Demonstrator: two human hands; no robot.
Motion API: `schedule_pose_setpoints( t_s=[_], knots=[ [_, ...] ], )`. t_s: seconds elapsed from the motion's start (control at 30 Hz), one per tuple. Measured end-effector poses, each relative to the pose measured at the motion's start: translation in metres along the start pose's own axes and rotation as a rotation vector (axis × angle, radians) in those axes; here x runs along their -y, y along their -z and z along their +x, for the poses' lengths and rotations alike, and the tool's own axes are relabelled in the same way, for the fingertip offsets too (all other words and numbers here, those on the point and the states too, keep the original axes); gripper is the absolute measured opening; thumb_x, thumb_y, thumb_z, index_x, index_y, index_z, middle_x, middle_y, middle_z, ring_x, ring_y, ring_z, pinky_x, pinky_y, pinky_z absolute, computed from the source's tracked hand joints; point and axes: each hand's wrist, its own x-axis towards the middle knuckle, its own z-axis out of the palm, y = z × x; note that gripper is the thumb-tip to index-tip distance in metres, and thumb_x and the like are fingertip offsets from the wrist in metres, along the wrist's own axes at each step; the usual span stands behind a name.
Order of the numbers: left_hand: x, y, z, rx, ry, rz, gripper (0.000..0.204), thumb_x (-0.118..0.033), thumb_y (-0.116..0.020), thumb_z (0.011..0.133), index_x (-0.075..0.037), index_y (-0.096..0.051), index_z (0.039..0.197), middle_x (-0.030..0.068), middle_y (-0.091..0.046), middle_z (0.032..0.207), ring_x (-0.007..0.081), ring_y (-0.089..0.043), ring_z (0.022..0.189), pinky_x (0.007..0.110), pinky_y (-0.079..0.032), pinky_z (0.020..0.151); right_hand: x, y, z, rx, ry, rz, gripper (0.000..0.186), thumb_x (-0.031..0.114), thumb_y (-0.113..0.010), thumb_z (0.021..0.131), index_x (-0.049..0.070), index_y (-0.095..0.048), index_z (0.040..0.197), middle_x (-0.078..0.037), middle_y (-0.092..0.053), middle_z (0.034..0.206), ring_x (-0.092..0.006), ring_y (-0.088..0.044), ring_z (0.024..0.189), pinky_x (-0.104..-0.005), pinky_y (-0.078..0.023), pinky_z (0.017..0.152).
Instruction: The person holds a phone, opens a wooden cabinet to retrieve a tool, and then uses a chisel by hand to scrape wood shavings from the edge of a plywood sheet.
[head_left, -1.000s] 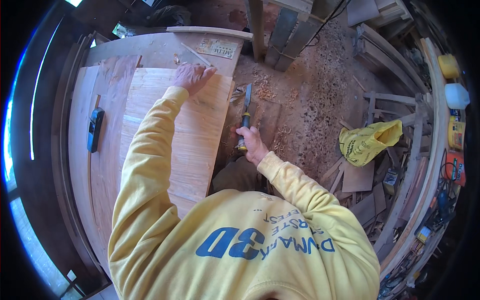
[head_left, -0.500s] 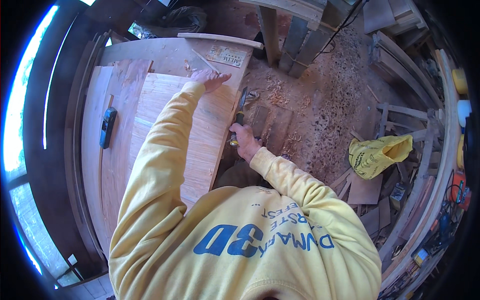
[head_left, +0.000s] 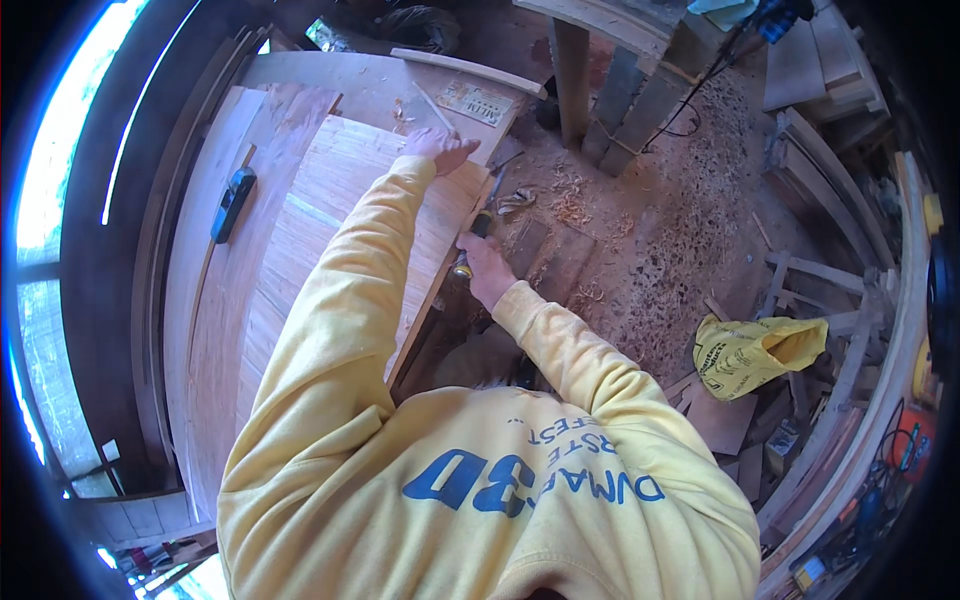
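My right hand (head_left: 485, 268) is closed around the black-and-yellow handle of a chisel (head_left: 482, 223), beside the right edge of a pale wooden panel (head_left: 345, 180). The chisel's blade points away from me along that edge; whether its tip touches the wood I cannot tell. My left hand (head_left: 440, 148) lies on the panel's far right corner with its fingers stretched out, partly hidden by the hand itself. A thin wooden stick (head_left: 432, 105) lies on the worktable (head_left: 350, 75) just beyond it.
On the boards to the left rests a dark hand plane (head_left: 233, 205). Shavings (head_left: 572, 205) litter the floor at right. A yellow bag (head_left: 755, 355) sits among wood offcuts farther right. Upright planks (head_left: 625, 110) stand beyond the table, with a cable beside them.
The view has shifted, so the scene sits differently. My right hand and the chisel have come closer against the panel's edge, and the blade shows less. My left hand stays at the far corner.
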Motion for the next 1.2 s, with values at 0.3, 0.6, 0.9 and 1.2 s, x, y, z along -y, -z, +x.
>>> schedule_pose_setpoints(
  t_s=[0.3, 0.6, 0.9, 1.2],
  knots=[
    [-0.046, 0.038, -0.040, -0.032, 0.044, -0.145, 0.074, -0.065, -0.033, 0.099, -0.008, -0.080, 0.099, 0.0259, -0.072, 0.100, 0.0406, -0.070, 0.099, 0.049, -0.046, 0.100, 0.018, 0.020, -0.021, -0.070, -0.113, 0.128, 0.018, 0.019, -0.066, 0.084, 0.002, -0.066, 0.090, -0.007, -0.064, 0.079, -0.0174, -0.062, 0.075, -0.0313, -0.048, 0.067],
    [0.001, -0.075, -0.257, -0.360, 0.200, -0.238, 0.081, -0.068, -0.043, 0.095, -0.019, -0.034, 0.159, 0.0159, -0.023, 0.167, 0.0403, -0.015, 0.155, 0.057, -0.009, 0.123, 0.015, 0.126, -0.068, -0.188, -0.064, -0.236, 0.009, 0.011, -0.062, 0.085, 0.014, -0.054, 0.083, 0.005, -0.048, 0.067, -0.0066, -0.045, 0.055, -0.0270, -0.035, 0.049],
    [0.015, -0.092, -0.341, -0.225, 0.464, -0.200, 0.088, -0.072, -0.043, 0.093, -0.021, -0.027, 0.162, 0.0155, -0.015, 0.170, 0.0375, -0.007, 0.157, 0.056, -0.006, 0.124, -0.020, 0.177, -0.129, -0.235, -0.178, -0.408, 0.011, 0.014, -0.062, 0.086, 0.012, -0.052, 0.081, 0.003, -0.051, 0.068, -0.0083, -0.046, 0.055, -0.0289, -0.035, 0.050],
    [0.017, -0.096, -0.355, -0.282, 0.454, -0.271, 0.085, -0.071, -0.043, 0.095, -0.021, -0.027, 0.162, 0.0149, -0.016, 0.169, 0.0381, -0.009, 0.156, 0.056, -0.007, 0.123, -0.050, 0.127, -0.175, -0.213, -0.164, -0.538, 0.013, 0.012, -0.061, 0.087, 0.000, -0.062, 0.088, -0.005, -0.066, 0.072, -0.0132, -0.062, 0.061, -0.0282, -0.049, 0.056]
  ],
)
